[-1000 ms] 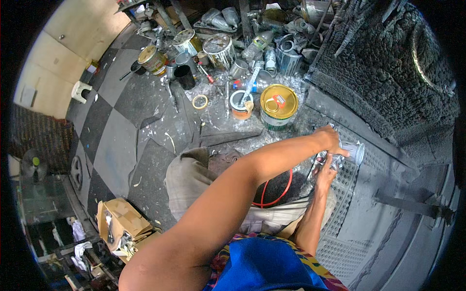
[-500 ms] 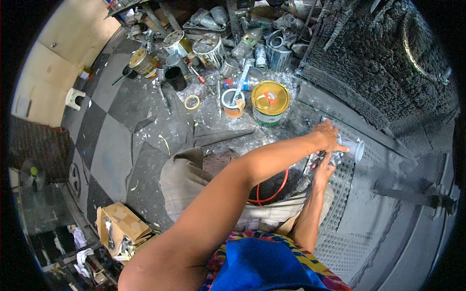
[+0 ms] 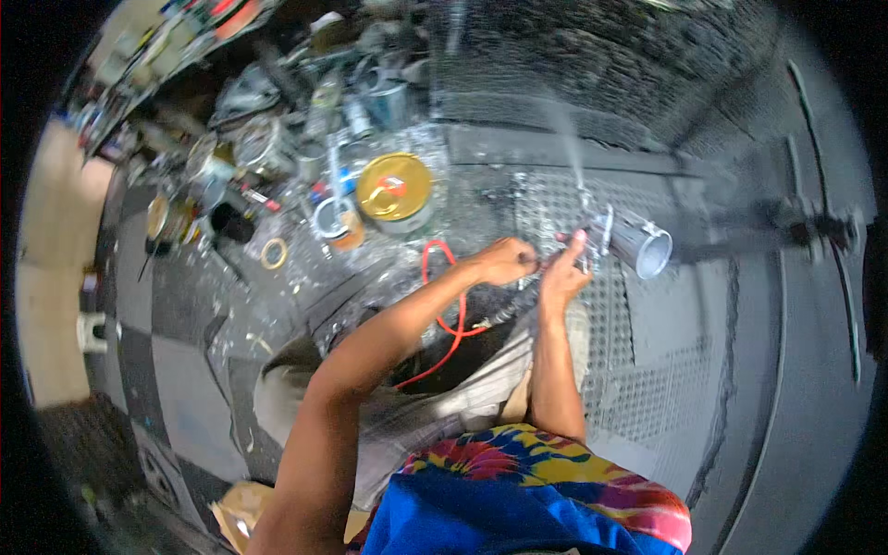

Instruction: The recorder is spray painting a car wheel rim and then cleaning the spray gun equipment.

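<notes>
My right hand (image 3: 561,277) is wrapped round the handle of a spray gun (image 3: 595,225), with its thumb up along the gun's body. The gun's silvery cup (image 3: 645,250) sticks out sideways to the right, its round end facing me. A pale mist (image 3: 566,139) streams from the nozzle toward the dark, rough wall. Just left of the gun's rear is my left hand (image 3: 502,262), its fingers curled closed; motion blur hides what they hold, if anything. Below the hands, a red hose (image 3: 455,326) loops over my lap to a metal fitting.
A paint can with a golden lid (image 3: 395,188) stands on the splattered floor, a small tub (image 3: 335,222) beside it. Farther left are several stained cans (image 3: 262,141) and a tape ring (image 3: 274,253). A perforated grey panel (image 3: 610,338) lies at my right.
The view has swung to the right. My left hand has moved from the cup to behind the gun. Mist now leaves the nozzle, and the red hose shows more fully.
</notes>
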Motion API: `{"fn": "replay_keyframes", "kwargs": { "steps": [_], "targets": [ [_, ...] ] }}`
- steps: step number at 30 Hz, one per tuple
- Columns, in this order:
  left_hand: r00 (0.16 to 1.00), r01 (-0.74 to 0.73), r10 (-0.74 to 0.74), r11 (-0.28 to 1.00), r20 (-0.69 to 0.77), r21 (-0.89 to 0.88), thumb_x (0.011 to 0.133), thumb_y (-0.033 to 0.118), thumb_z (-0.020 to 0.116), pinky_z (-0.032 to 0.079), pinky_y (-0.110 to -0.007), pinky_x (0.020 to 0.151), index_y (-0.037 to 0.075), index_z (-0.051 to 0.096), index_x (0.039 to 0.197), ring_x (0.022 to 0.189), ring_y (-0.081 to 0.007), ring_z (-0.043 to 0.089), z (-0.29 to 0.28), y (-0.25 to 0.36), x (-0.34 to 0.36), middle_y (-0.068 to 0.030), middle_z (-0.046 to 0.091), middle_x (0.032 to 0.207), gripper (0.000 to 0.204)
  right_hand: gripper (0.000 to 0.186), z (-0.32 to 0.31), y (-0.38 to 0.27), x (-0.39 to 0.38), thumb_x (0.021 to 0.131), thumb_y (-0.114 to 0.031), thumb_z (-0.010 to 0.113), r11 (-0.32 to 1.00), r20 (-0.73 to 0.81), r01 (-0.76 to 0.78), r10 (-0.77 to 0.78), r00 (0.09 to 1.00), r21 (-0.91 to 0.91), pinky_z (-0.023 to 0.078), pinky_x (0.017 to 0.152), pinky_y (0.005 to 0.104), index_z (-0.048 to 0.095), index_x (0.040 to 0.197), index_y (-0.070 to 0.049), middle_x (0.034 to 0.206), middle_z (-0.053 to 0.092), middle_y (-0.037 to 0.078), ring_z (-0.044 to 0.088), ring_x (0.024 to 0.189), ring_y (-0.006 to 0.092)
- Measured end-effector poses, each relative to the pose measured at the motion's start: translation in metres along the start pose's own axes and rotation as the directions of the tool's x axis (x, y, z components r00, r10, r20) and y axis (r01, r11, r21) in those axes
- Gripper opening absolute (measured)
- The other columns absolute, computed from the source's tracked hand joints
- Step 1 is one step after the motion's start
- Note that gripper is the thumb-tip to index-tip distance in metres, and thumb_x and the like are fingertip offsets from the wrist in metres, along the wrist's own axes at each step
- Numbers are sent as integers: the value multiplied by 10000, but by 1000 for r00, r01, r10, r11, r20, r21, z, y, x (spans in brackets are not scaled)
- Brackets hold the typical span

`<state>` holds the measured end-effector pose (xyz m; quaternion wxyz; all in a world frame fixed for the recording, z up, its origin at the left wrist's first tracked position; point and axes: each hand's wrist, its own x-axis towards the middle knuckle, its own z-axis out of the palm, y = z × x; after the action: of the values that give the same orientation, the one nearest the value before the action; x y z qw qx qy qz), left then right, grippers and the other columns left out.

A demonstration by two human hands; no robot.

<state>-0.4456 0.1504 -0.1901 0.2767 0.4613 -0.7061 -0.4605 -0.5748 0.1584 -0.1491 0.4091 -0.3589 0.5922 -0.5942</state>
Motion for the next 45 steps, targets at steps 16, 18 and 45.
{"fn": "replay_keyframes", "kwargs": {
  "steps": [16,18,45],
  "targets": [
    [955,293,-210,789,211,-540,927,26,598,532,-275,813,-30,660,1139,915,-116,639,24,-12,5,-62,695,1035,228,393,-8,14,12,983,-358,573,986,-98,122,-134,986,-117,475,693,366,596,1037,31,823,673,117,600,722,211],
    [953,299,-219,798,211,-523,930,18,589,533,-273,826,-35,656,1148,925,-117,641,25,-13,6,-70,696,1045,235,393,-8,10,9,984,-353,571,977,-92,178,-189,978,-119,480,708,371,591,1056,33,829,671,124,605,735,220],
    [784,-181,224,975,-578,132,926,448,609,496,-425,882,-44,601,1197,1027,-335,628,-36,81,44,-237,600,1120,562,422,-6,3,-5,968,-300,612,914,108,300,-280,954,-275,506,699,431,527,1229,21,926,682,198,675,781,326]
  ]
}}
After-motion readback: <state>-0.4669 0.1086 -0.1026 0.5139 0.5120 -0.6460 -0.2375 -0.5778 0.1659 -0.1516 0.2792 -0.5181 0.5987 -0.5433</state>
